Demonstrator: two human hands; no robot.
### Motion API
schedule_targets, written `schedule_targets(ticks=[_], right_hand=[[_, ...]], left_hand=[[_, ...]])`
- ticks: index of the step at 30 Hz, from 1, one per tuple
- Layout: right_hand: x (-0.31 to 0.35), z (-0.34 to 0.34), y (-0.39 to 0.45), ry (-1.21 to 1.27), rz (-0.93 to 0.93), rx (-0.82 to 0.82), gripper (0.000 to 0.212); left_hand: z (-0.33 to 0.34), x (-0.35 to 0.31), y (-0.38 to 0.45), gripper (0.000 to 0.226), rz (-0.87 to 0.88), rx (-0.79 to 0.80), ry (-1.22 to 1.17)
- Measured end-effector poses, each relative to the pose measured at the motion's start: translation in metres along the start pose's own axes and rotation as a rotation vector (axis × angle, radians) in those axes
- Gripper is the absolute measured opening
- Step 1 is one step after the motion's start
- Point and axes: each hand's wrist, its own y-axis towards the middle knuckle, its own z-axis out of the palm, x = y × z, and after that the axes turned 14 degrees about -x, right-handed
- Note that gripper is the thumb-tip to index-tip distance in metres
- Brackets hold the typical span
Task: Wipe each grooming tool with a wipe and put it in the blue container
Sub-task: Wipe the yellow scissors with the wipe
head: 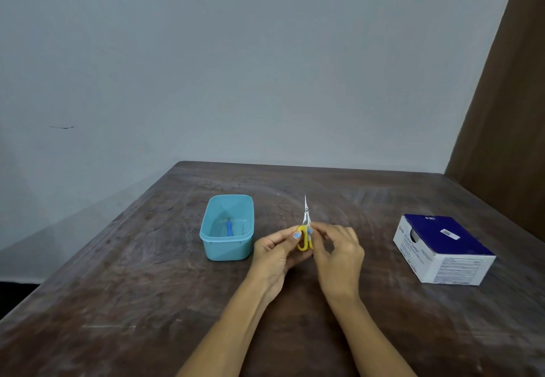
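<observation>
Small scissors (305,217) with yellow handles and thin steel blades point away from me at the middle of the table. My left hand (275,251) grips the yellow handles between thumb and fingers. My right hand (339,251) is beside it, its fingertips pinching at the scissors where the blades meet the handles; whether a wipe is between them I cannot tell. The blue container (227,248) stands just left of my hands, with a blue-handled tool (229,228) lying inside.
A dark blue and white box of wipes (442,248) lies on the right side of the brown wooden table (132,288). A grey wall rises behind the table, and a brown panel stands at the far right.
</observation>
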Motion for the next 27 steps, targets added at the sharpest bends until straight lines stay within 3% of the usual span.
schedule_targets(ticks=[7, 11, 18, 23, 27], right_hand=[[0.009, 0.001, -0.004, 0.006, -0.013, 0.085, 0.004], [0.005, 0.001, -0.001, -0.025, -0.071, -0.008, 0.006], [0.003, 0.004, -0.005, -0.034, -0.027, 0.083, 0.006], [-0.002, 0.002, -0.001, -0.088, -0.054, 0.005, 0.013], [-0.001, 0.004, -0.003, -0.054, -0.099, 0.023, 0.01]], left_hand=[[0.0, -0.001, 0.004, 0.019, -0.006, -0.108, -0.015], [0.003, -0.001, 0.0, 0.016, 0.02, -0.062, 0.026], [0.0, 0.0, 0.005, 0.018, 0.04, -0.116, 0.019], [0.003, 0.002, -0.001, 0.017, 0.055, -0.041, 0.047], [0.001, 0.001, 0.0, 0.018, 0.083, -0.071, 0.074]])
